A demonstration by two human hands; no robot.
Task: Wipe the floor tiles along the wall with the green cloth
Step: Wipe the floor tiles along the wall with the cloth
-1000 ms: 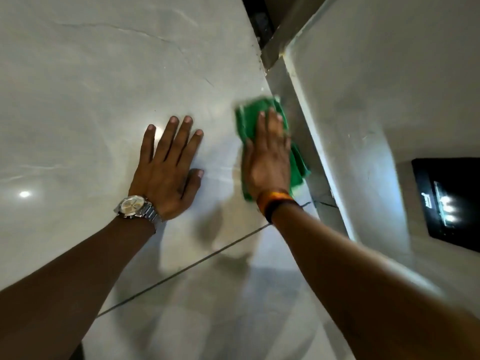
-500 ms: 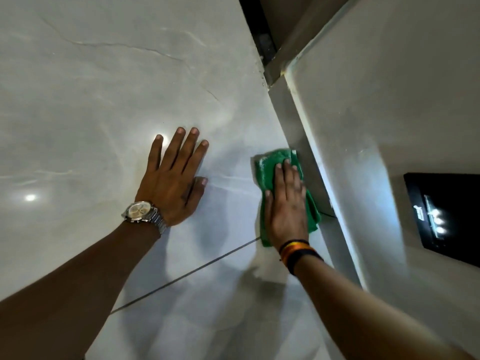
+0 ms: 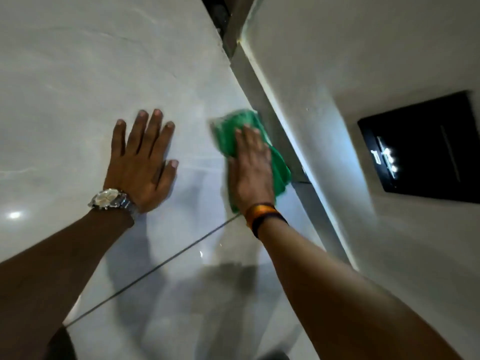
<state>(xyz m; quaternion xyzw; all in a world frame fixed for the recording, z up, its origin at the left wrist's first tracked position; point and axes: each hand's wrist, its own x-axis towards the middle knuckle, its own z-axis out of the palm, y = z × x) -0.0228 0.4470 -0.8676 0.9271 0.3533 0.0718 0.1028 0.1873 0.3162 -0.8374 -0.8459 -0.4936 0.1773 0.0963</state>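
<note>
Pressing hand: the right hand (image 3: pixel 250 168) lies palm-down on the green cloth (image 3: pixel 233 136), fingers (image 3: pixel 246 137) straight and held close together, flattening the cloth against the floor rather than gripping it.
Green cloth: bunched under that palm on the floor tiles (image 3: pixel 78 74), near picture centre, with its 3 o'clock edge just beside the grey skirting (image 3: pixel 262 100); motion blur softens the outline, so it may or may not touch the skirting.
Cloth spread: green shows past the fingertips toward 12 o'clock and past the heel of the hand toward 6 o'clock, close to the dark grout line (image 3: pixel 161 266).
Bracing hand: the left hand (image 3: pixel 141 162) rests flat on the glossy tile at 9 o'clock of the cloth, fingers spread wide and holding nothing, clearly apart from the cloth.
Wrists: a silver watch (image 3: pixel 109 198) on the left; orange and dark bands (image 3: pixel 262 214) on the right.
Wall: a pale wall (image 3: pixel 363 48) rises from the skirting along the 3 o'clock side, carrying a black panel (image 3: pixel 426 146) with small white lights (detail too blurred to read).
Floor: pale marbled tiles, shiny, with a light reflection (image 3: pixel 14 215) at the far 9 o'clock edge.
</note>
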